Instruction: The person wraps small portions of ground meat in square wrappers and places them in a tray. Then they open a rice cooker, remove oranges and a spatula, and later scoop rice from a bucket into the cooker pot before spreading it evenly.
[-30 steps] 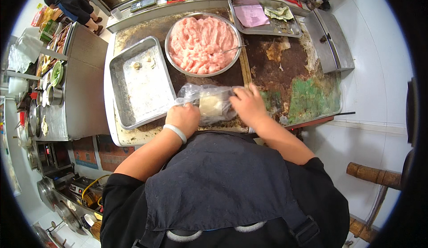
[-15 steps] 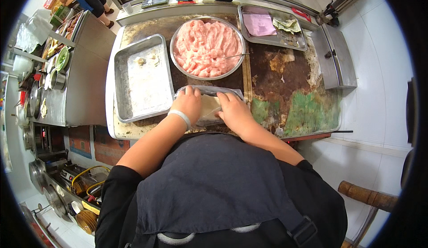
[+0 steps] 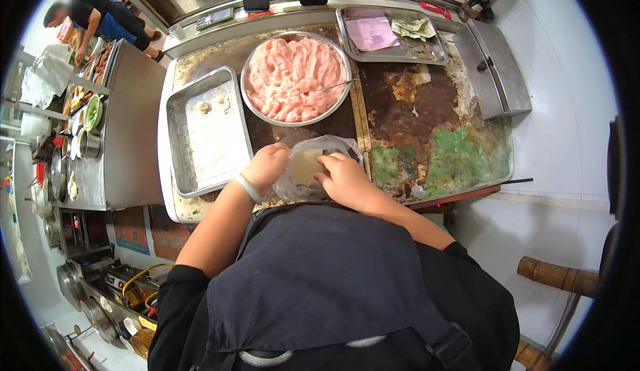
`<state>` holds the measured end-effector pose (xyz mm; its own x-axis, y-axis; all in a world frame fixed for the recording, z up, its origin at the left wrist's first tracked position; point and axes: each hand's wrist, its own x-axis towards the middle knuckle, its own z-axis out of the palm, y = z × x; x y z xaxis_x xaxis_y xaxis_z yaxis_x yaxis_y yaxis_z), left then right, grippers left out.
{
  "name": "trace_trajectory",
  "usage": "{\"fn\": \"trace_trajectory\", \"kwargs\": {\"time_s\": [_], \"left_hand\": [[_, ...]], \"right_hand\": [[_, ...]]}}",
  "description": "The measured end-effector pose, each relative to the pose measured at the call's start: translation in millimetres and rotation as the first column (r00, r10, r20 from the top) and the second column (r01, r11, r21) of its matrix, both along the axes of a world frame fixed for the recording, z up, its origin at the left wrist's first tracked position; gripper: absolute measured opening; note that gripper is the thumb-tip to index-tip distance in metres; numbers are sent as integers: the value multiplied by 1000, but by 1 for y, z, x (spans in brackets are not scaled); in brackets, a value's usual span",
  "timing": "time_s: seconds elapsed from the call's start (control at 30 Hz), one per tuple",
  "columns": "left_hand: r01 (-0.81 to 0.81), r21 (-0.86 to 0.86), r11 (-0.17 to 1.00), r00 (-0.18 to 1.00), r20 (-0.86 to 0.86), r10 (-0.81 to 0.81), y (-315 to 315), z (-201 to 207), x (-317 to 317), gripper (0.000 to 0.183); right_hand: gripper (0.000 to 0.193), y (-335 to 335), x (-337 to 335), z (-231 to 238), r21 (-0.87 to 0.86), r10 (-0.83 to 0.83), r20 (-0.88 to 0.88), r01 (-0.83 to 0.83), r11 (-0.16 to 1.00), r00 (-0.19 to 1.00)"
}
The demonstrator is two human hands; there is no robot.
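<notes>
A clear plastic bag (image 3: 283, 183) lies at the table's near edge, opened up around pale square dough wrappers (image 3: 306, 167). At the bag's left side my left hand (image 3: 268, 164) has its fingers closed on the plastic. My right hand (image 3: 343, 178) reaches into the bag's opening, thumb and fingers closing on the right edge of the wrappers. Just beyond the bag stands a wide metal bowl (image 3: 247, 98) heaped with pink minced meat (image 3: 293, 78). A thin utensil handle (image 3: 340, 84) sticks out at the bowl's right.
To the left is a deep metal tray (image 3: 175, 144) with small scraps inside. A shallower tray (image 3: 347, 51) at the back holds pink paper, banknotes and coins. A metal box (image 3: 490, 71) stands at the right edge. Another person (image 3: 100, 21) bends over a food counter at far left.
The bag has been spread wider around the wrappers. My left hand has moved slightly left and down, pulling the plastic. My right hand has shifted a little left and down.
</notes>
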<state>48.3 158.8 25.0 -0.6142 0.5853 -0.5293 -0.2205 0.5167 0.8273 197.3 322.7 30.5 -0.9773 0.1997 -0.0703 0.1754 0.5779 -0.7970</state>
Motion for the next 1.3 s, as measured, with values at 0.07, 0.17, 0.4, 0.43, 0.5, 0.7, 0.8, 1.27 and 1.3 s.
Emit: {"fn": "trace_trajectory", "kwargs": {"time_s": [0.07, 0.17, 0.4, 0.43, 0.5, 0.7, 0.8, 1.27, 1.3], "left_hand": [[-360, 84, 929, 886, 343, 312, -1, 0, 5, 19], [-249, 20, 968, 968, -30, 250, 2, -3, 12, 22], [160, -368, 916, 650, -659, -378, -6, -5, 19, 32], [181, -399, 899, 659, -629, -413, -5, -5, 16, 30], [205, -262, 943, 833, -459, -309, -4, -2, 10, 21], [-319, 328, 889, 757, 653, 31, 2, 21, 13, 30], [-353, 367, 861, 665, 745, -45, 12, 26, 18, 32], [153, -13, 988, 980, -129, -153, -4, 14, 14, 26], [281, -364, 888, 778, -456, -432, -10, 14, 11, 24]], "right_hand": [[36, 2, 4, -2, -56, -48, 20, 49, 997, 999], [36, 1, 8, -5, -100, -86, -15, 84, 991, 996], [40, -8, 10, -3, 5, -67, -15, 67, 998, 998], [40, -9, 10, -2, 29, -63, 0, 63, 998, 998], [41, -11, 10, -1, 47, -66, -58, 69, 997, 996], [44, -13, 12, -2, -218, -231, -14, 222, 950, 973], [44, -8, 15, -10, -408, -321, 77, 324, 854, 944], [26, 31, 11, 24, -788, -263, 96, 235, 569, 960], [26, 39, 14, 32, -881, -221, 6, 110, 459, 975]]}}
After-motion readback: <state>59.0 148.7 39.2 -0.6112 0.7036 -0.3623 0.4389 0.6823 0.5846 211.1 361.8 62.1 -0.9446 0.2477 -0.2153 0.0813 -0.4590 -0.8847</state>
